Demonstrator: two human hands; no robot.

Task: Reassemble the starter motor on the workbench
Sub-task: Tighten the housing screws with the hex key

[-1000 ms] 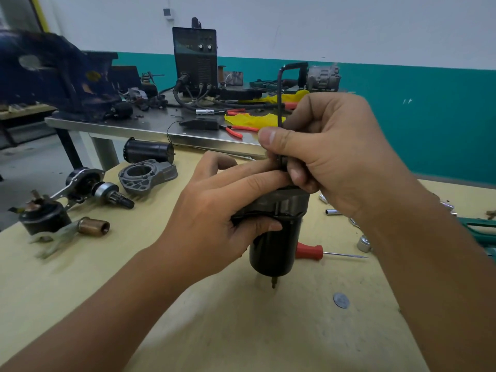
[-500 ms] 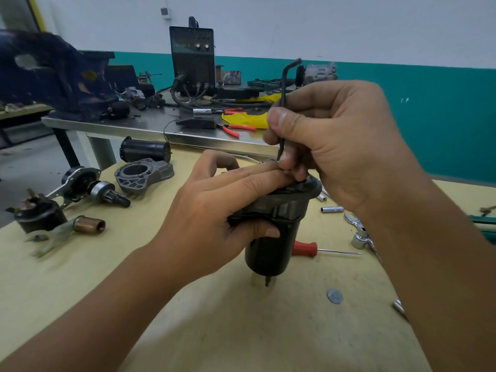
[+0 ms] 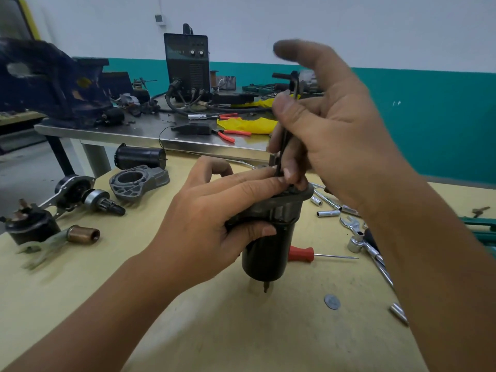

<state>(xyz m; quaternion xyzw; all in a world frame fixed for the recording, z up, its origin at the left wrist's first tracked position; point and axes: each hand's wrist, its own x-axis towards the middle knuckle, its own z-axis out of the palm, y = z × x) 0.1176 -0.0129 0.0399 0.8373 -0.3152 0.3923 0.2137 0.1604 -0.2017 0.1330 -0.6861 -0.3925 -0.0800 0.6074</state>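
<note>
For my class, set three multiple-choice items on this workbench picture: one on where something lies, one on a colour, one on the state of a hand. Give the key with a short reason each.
1. Where does the screwdriver lie?
A. on the bench right of the motor body
B. on the steel table behind
C. in the left hand

2. What colour is the screwdriver's handle?
A. yellow
B. red
C. blue

3. What is the right hand doing?
A. resting flat on the bench
B. hanging idle with nothing in it
C. pinching a hex key that stands on top of the motor body

Key:
1 A, it lies on the yellow bench just right of the black motor body.
2 B, the handle is plainly red.
3 C, thumb and fingers pinch the thin dark hex key above the body, which the left hand grips.
</note>
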